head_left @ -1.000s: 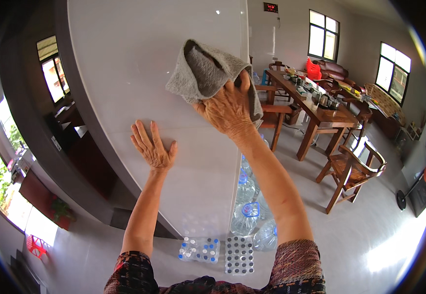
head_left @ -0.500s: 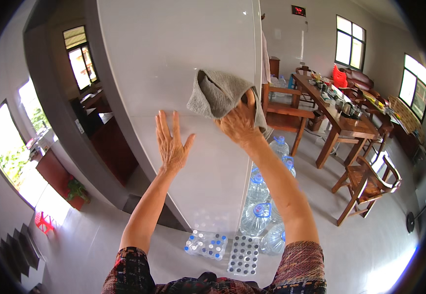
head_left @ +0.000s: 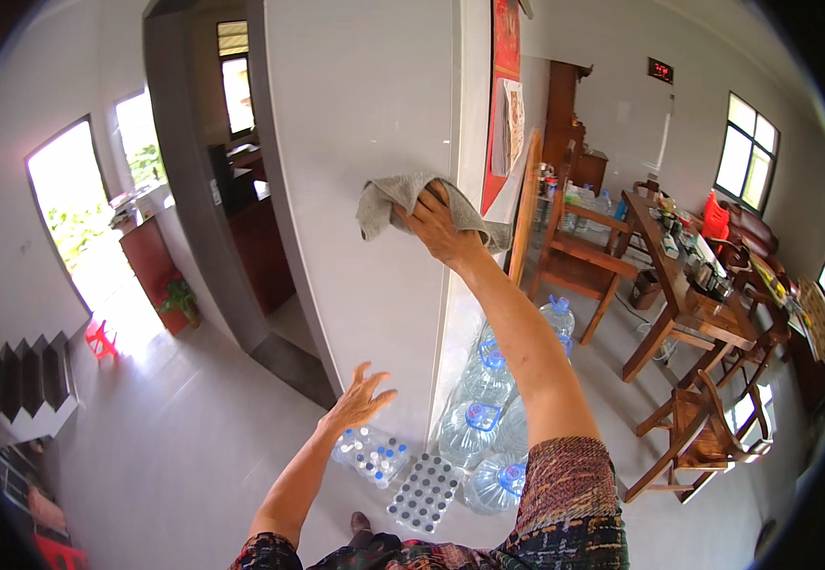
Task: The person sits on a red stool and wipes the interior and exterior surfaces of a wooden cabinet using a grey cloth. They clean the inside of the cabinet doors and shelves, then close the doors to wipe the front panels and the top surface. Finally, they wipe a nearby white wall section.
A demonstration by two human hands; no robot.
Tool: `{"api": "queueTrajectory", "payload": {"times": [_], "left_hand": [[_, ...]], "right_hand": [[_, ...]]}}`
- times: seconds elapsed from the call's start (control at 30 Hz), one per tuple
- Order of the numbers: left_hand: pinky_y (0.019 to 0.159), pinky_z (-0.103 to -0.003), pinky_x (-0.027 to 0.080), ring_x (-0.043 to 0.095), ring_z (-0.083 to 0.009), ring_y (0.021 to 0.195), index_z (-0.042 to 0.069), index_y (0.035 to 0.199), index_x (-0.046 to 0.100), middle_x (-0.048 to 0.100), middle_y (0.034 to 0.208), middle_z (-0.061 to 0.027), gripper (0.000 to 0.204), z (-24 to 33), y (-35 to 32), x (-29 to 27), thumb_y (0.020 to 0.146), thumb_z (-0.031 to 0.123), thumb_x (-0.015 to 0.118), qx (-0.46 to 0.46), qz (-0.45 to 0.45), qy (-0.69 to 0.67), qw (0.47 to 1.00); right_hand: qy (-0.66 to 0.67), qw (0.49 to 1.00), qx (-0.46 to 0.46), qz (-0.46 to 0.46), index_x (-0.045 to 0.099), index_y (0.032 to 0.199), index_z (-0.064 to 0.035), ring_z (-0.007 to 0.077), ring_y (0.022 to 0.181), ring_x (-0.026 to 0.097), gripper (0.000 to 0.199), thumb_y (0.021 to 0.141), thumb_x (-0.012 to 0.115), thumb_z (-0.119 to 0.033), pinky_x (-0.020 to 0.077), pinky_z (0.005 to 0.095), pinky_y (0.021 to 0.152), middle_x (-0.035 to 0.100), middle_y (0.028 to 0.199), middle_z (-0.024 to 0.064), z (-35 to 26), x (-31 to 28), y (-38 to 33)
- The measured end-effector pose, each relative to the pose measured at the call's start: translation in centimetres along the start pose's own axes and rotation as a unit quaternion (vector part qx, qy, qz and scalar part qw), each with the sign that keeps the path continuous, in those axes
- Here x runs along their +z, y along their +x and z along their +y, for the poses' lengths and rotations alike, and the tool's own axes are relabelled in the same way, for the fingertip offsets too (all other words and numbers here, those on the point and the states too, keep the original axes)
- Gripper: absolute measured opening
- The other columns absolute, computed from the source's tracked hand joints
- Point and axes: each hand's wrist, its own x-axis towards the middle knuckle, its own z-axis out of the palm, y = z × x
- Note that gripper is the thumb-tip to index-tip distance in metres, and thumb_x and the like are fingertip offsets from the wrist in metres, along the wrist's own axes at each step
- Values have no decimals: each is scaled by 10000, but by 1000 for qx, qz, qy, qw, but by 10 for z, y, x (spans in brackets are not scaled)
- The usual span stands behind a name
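A grey cloth (head_left: 388,204) lies pressed against the glossy white wall panel (head_left: 365,104), its right end hanging by the wall's corner. My right hand (head_left: 439,226) is on top of the cloth, fingers bent over it and pushing it to the surface. Lower down, my left hand (head_left: 360,399) is off the wall in the air, fingers apart and slightly curled, holding nothing. It is above a pack of small bottles with blue and white caps (head_left: 374,456) on the floor.
By the wall's foot stand a pack of dark-capped bottles (head_left: 425,494) and several large clear water jugs (head_left: 469,427). At right are a wooden bench (head_left: 578,271), a long wooden table (head_left: 683,275) and a wooden chair (head_left: 702,442). A doorway opening (head_left: 270,237) lies left of the panel.
My left hand has come off the wall and dropped lower. My right hand still presses the cloth, now flatter and nearer the corner. The view has turned right, showing a red wall hanging.
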Motion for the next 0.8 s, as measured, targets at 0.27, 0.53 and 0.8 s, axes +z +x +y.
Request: {"api": "queueTrajectory", "payload": {"times": [0.27, 0.53, 0.8], "left_hand": [[978, -366, 353, 445, -299, 1161, 119, 1275, 463, 460, 1256, -156, 520, 6, -122, 3, 884, 461, 480, -127, -97, 22, 987], [944, -363, 383, 484, -283, 1122, 118, 1264, 481, 483, 1244, -143, 492, 16, -187, 17, 874, 415, 519, -178, -61, 9, 982], [907, -355, 428, 538, -264, 1083, 95, 1237, 506, 516, 1223, -142, 451, 27, -220, 53, 866, 346, 558, -267, 46, -41, 962]], "right_hand": [[105, 993, 38, 34, 605, 1002, -65, 227, 1110, 488, 270, 755, 502, -100, 375, 382, 991, 587, 1073, 56, -12, -11, -59], [-30, 998, 18, 46, 615, 995, -73, 244, 1067, 523, 239, 792, 500, -123, 289, 453, 1028, 606, 1080, 109, 24, 10, -8], [-24, 991, 5, 129, 618, 1073, -80, 252, 1131, 468, 323, 781, 482, -75, 236, 454, 1055, 590, 1101, 75, 65, -40, 84]]}}
